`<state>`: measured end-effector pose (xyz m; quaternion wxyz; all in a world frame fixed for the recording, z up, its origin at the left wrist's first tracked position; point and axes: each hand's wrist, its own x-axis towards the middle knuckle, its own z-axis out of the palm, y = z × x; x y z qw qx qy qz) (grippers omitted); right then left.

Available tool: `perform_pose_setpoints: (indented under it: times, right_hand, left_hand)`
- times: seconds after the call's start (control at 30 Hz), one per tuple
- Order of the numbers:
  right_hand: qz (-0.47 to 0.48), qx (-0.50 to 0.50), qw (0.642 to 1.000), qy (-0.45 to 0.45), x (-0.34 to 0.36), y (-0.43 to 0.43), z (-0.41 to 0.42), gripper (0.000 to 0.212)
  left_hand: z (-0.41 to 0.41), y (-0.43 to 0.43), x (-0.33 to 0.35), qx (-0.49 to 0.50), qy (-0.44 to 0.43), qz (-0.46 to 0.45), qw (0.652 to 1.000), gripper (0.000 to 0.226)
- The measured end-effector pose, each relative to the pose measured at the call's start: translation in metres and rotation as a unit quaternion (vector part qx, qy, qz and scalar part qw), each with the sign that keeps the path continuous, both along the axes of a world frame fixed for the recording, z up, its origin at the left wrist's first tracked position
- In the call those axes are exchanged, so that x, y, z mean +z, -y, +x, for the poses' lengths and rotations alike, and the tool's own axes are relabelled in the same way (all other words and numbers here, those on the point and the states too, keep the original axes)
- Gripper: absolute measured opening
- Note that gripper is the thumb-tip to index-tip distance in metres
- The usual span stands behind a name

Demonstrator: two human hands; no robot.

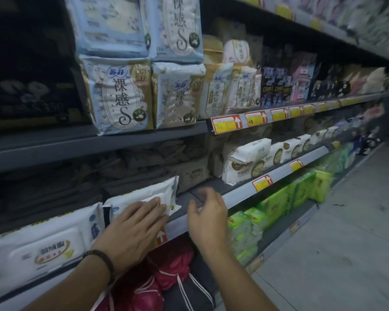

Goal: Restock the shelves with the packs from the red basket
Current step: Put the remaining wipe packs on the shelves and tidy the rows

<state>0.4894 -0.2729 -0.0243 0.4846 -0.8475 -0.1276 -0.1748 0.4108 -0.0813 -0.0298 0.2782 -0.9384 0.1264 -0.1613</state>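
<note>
A white pack of wipes (144,194) lies at the front of the grey middle shelf (238,193). My left hand (133,227) rests flat on it with straight fingers. To its right, my right hand (206,217) hovers over the bare shelf edge with loosely curled fingers and holds nothing. Another white wipes pack (45,245) lies to the left on the same shelf. The red basket is out of view.
Blue and gold pad packs (121,95) fill the shelf above. White packs (247,162) stand further right. Green packs (276,205) sit on the lower shelf. Red and dark drawstring bags (173,272) lie below my hands. The aisle floor (346,243) runs to the right.
</note>
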Motion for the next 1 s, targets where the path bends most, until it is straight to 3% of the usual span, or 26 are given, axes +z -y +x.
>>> perform_pose_setpoints:
  times: [0.17, 0.23, 0.4, 0.5, 0.57, 0.73, 0.8, 0.9, 1.0]
  right_hand:
    - [0.036, 0.034, 0.998, -0.028, -0.022, 0.015, -0.093, 0.007]
    - [0.001, 0.056, 0.997, -0.061, -0.034, 0.020, -0.121, 0.005]
    - [-0.156, 0.184, 0.959, -0.151, -0.066, 0.009, -0.180, 0.007]
    - [-0.262, 0.290, 0.896, -0.213, -0.099, -0.004, -0.222, 0.009]
    - [-0.340, 0.348, 0.840, -0.238, -0.128, -0.016, -0.252, 0.013]
    - [-0.522, 0.439, 0.661, -0.313, -0.186, -0.048, -0.303, 0.024]
    - [-0.555, 0.445, 0.622, -0.327, -0.197, -0.053, -0.312, 0.028]
    - [-0.568, 0.434, 0.599, -0.361, -0.220, -0.065, -0.329, 0.038]
    - [-0.586, 0.452, 0.535, -0.407, -0.250, -0.078, -0.341, 0.051]
  left_hand:
    - [-0.039, 0.041, 0.009, -0.001, 0.016, -0.055, 0.998, 0.048]
    - [-0.075, 0.057, 0.006, -0.013, 0.019, -0.127, 0.992, 0.040]
    - [-0.214, 0.034, -0.034, 0.092, -0.127, -0.265, 0.952, 0.023]
    - [-0.309, 0.000, -0.082, 0.236, -0.209, -0.363, 0.877, 0.031]
    - [-0.364, -0.014, -0.118, 0.330, -0.245, -0.426, 0.806, 0.035]
    - [-0.425, -0.013, -0.185, 0.438, -0.376, -0.449, 0.682, 0.031]
    - [-0.427, -0.005, -0.201, 0.439, -0.433, -0.457, 0.641, 0.040]
    - [-0.427, 0.001, -0.229, 0.445, -0.465, -0.506, 0.574, 0.055]
    - [-0.423, 0.002, -0.256, 0.445, -0.511, -0.498, 0.542, 0.049]
